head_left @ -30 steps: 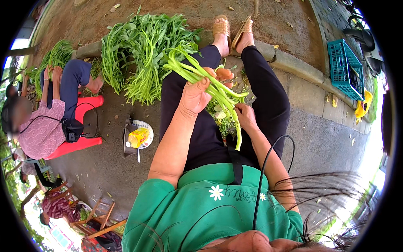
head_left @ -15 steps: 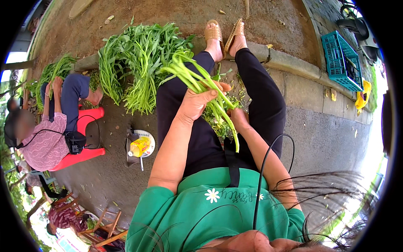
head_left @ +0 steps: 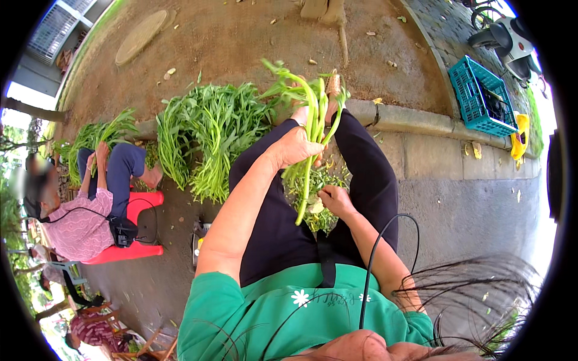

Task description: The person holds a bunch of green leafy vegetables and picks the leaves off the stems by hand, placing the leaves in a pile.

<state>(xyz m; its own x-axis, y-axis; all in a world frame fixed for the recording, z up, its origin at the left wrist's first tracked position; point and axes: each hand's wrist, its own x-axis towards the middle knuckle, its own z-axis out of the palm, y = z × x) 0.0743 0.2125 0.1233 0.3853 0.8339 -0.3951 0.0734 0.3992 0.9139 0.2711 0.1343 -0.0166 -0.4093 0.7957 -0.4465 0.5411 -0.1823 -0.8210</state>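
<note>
My left hand [head_left: 294,148] is closed around a bunch of long green leafy stems [head_left: 312,114], held upright between my knees with the leafy tops pointing away from me. One thick stem hangs below the fist toward my lap. Beside its lower end, my right hand [head_left: 338,200] has its fingers pinched together, with a pale leaf [head_left: 315,206] at the fingertips; whether they grip it I cannot tell. Beneath both hands, green trimmings [head_left: 322,221] lie in a heap between my legs. A large pile of the same greens [head_left: 226,135] rests to the left of my knee.
At left, another person on a red stool [head_left: 141,231] handles more greens [head_left: 99,135]. A teal crate [head_left: 475,99] stands at the far right, with a yellow object [head_left: 520,137] next to it. A low stone curb [head_left: 415,127] runs across beyond my knees.
My left hand has swung the bunch more upright. My right hand has come out from behind the stems and shows more fully. The view has shifted, and my left arm now covers the yellow bottle.
</note>
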